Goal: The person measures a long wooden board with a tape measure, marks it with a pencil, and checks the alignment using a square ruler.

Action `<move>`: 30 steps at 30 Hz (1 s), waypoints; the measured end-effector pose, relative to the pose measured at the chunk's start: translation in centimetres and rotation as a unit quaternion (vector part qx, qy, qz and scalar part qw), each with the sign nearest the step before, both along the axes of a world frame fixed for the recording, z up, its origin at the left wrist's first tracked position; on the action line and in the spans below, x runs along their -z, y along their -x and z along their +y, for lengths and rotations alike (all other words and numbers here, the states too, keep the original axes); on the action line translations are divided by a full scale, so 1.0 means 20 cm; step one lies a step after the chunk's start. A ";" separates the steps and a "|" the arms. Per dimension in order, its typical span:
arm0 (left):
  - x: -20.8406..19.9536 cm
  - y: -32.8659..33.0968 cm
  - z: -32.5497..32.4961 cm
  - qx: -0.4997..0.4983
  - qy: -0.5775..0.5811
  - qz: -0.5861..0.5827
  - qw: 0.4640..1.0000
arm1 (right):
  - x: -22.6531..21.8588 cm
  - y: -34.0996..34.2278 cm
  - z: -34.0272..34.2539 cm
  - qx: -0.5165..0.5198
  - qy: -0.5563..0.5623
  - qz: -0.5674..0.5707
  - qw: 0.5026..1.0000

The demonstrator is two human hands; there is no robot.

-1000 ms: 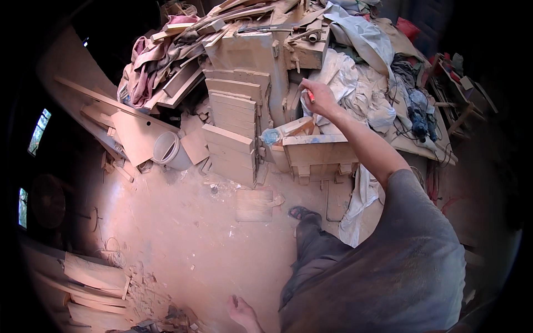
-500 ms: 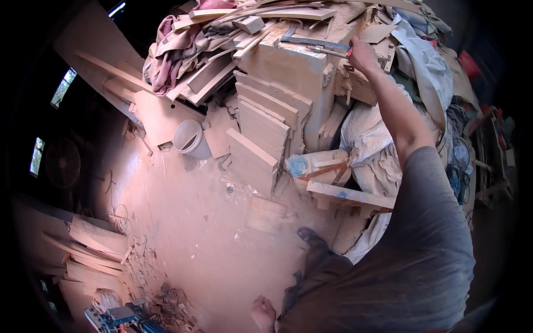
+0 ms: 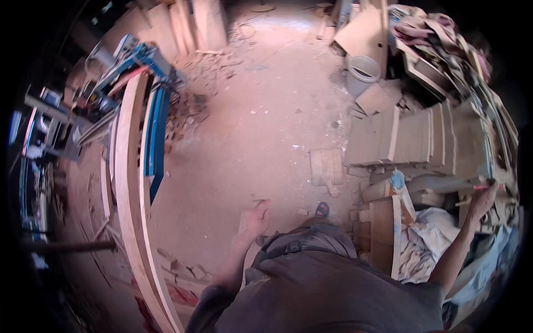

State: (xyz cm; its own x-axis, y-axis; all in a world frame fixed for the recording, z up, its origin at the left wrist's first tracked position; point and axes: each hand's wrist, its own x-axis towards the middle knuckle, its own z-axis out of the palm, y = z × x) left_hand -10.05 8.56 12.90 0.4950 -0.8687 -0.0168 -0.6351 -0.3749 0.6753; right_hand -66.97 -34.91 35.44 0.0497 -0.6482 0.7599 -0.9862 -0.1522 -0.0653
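My left hand [image 3: 257,218] hangs over the dusty floor near my waist, a little blurred. Its fingers are loosely bent and apart, with nothing visible in them. At the far right, my right hand [image 3: 484,200] reaches out over the cluttered pile, closed on a red-handled tool [image 3: 479,187]. Only a bit of red shows at the fingers; the rest of the tool is hard to make out. Beside that hand lie pale crumpled cloths [image 3: 430,236] and a row of upright boards [image 3: 391,139].
Long pale timber [image 3: 131,166] stretches along my left, beside a blue machine [image 3: 156,139]. A grey bucket [image 3: 363,73] stands at the back right near heaped cloths [image 3: 425,30]. Wood scraps [image 3: 191,114] litter the floor, and a flat board [image 3: 326,166] lies ahead of my foot.
My view has swung left, bringing the timber and blue machine into sight. The pile and right hand now appear farther right. My left hand shows higher, its fingers less curled.
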 end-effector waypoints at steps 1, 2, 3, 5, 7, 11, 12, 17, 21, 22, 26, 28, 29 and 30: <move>-0.03 -0.04 0.15 -0.023 0.010 0.004 1.000 | 0.15 -0.20 0.09 -0.040 -0.032 -0.029 0.998; -0.03 -0.05 0.27 -0.035 0.072 0.005 0.997 | 0.26 -0.38 0.14 -0.074 -0.058 -0.019 0.995; -0.02 -0.07 0.41 -0.064 0.096 -0.011 0.993 | 0.34 -0.76 0.28 -0.171 -0.119 -0.131 0.969; -0.02 -0.12 0.63 -0.097 0.163 -0.022 0.981 | 0.67 -1.22 0.34 -0.387 -0.158 -0.181 0.890; -0.10 -0.15 0.90 -0.176 0.202 -0.081 0.960 | 0.84 -1.90 0.64 -0.484 -0.406 -0.293 0.718; -0.27 -0.16 1.47 -0.344 0.198 -0.242 0.885 | 0.62 -2.87 1.89 -0.677 -0.448 0.086 0.577; -0.32 -0.14 1.63 -0.375 0.182 -0.263 0.870 | 0.58 -3.01 2.13 -0.703 -0.513 0.101 0.482; -0.30 -0.01 2.24 -0.499 0.058 -0.182 0.845 | 0.35 -3.54 3.02 -0.747 -0.571 0.278 0.197; -0.21 0.05 2.60 -0.685 0.105 -0.112 0.713 | 0.40 -3.98 3.61 -0.834 -0.533 0.103 0.096; -0.19 0.06 2.69 -0.735 0.122 -0.134 0.654 | 0.44 -4.11 3.73 -0.822 -0.556 0.053 0.110; -0.13 0.04 3.14 -0.803 0.373 0.126 0.448 | 0.72 -4.04 4.41 -0.832 -0.539 0.120 0.052; -0.18 0.03 3.34 -0.813 0.451 0.137 0.341 | 0.76 -3.80 4.73 -0.857 -0.446 0.258 -0.022; -0.18 0.04 3.44 -0.812 0.488 0.148 0.284 | 0.79 -3.69 4.87 -0.859 -0.418 0.291 -0.048; -0.17 0.06 3.56 -0.820 0.486 0.149 0.262 | 0.83 -3.61 5.02 -0.858 -0.404 0.303 -0.095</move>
